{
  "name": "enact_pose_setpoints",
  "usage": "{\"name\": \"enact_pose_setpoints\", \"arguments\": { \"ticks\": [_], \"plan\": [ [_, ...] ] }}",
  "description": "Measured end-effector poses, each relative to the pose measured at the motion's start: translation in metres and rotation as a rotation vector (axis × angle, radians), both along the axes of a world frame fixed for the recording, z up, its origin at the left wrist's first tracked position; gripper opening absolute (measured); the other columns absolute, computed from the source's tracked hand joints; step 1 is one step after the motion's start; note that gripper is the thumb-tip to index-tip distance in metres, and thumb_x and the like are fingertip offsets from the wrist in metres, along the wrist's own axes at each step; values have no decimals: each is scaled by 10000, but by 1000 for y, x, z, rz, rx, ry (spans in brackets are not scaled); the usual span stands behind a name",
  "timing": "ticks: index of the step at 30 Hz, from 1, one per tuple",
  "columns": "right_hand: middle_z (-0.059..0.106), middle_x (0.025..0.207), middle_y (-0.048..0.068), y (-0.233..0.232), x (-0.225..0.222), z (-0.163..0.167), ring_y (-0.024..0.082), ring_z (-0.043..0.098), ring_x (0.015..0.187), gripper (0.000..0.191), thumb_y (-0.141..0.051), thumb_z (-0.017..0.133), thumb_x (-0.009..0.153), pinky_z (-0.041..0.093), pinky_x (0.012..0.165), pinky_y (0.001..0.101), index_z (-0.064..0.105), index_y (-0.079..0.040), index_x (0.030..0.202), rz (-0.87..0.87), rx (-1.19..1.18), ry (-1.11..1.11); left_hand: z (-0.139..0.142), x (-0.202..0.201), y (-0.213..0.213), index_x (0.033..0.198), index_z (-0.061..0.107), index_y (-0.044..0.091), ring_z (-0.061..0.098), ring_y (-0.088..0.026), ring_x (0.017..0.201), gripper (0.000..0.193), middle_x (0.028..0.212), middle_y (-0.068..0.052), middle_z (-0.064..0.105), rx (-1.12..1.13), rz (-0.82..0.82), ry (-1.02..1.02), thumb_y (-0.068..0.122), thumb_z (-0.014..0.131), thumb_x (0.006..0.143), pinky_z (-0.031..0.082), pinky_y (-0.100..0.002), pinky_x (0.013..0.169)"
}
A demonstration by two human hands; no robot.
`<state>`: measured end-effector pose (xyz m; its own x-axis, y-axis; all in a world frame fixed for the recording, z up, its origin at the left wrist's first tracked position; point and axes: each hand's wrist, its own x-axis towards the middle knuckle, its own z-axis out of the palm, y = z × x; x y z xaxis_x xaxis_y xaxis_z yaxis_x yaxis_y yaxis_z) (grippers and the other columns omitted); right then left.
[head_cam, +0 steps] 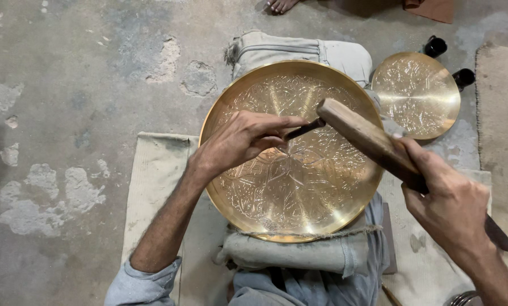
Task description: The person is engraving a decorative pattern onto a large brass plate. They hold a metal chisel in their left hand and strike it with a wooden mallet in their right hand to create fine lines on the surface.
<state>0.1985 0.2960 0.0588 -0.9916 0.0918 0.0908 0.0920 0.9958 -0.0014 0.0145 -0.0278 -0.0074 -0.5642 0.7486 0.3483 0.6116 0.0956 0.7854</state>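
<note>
Head view: pinched in left hand [239, 141], a thin punch [302, 130] set near centre of big brass plate [248, 204]; gripped in right hand [449, 204], wooden mallet [361, 133]. Engraved nearly all over, seemingly. At two o'clock, smaller plate [415, 95], likewise patterned.

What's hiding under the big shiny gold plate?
The big brass plate rests on a grey cloth bundle, with another pale bundle behind it, above a cloth mat. What lies directly beneath the plate's middle is covered and cannot be seen.

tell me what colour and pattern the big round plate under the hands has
Golden brass, engraved all over with fine floral patterns, on the big plate; the head view shows it.
</note>
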Motion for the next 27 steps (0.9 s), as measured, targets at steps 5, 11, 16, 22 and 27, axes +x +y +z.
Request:
{"name": "enact_pose_setpoints", "arguments": {
  "ticks": [5, 11, 16, 22, 27],
  "plan": [
    [711, 1057, 160, 0, -10, 15, 276, 723, 816, 754, -153, 764, 805, 620, 701, 403, 483, -170, 1504, 65, -148, 64, -5, 5, -2, 1444, 529, 249, 805, -130, 892, 585, 1032, -21, 808, 10, 95, -76, 110, 736, 915, 701, -297, 792],
    [683, 1175, 164, -7, -15, 28, 240, 723, 937, 613, -209, 746, 946, 614, 795, 349, 453, -222, 1484, 191, -253, 245, -5, 7, -3, 1449, 526, 258, 808, -136, 907, 584, 1033, -35, 812, 5, 108, -109, 99, 722, 921, 707, -303, 814],
    [759, 1140, 96, -5, -18, 36, 229, 742, 797, 805, -169, 800, 796, 631, 700, 359, 476, -248, 1529, 98, 259, -17, -5, 6, -5, 1453, 519, 263, 804, -142, 907, 594, 1031, -40, 809, -3, 105, -93, 95, 720, 920, 702, -316, 820],
    [699, 1199, 142, 4, -20, 33, 233, 723, 920, 669, -143, 735, 916, 623, 801, 359, 445, -163, 1518, 224, -63, 245, -6, 7, -3, 1455, 516, 261, 805, -146, 912, 593, 1035, -42, 804, 29, 99, -107, 98, 714, 920, 713, -312, 813],
    [749, 1001, 109, 12, -23, 27, 233, 719, 718, 721, -127, 769, 872, 621, 646, 368, 495, -177, 1537, 133, 234, 82, -2, 8, -4, 1437, 537, 245, 808, -150, 895, 566, 1026, -42, 810, 5, 125, -103, 85, 720, 926, 707, -309, 792]
  ]
}}
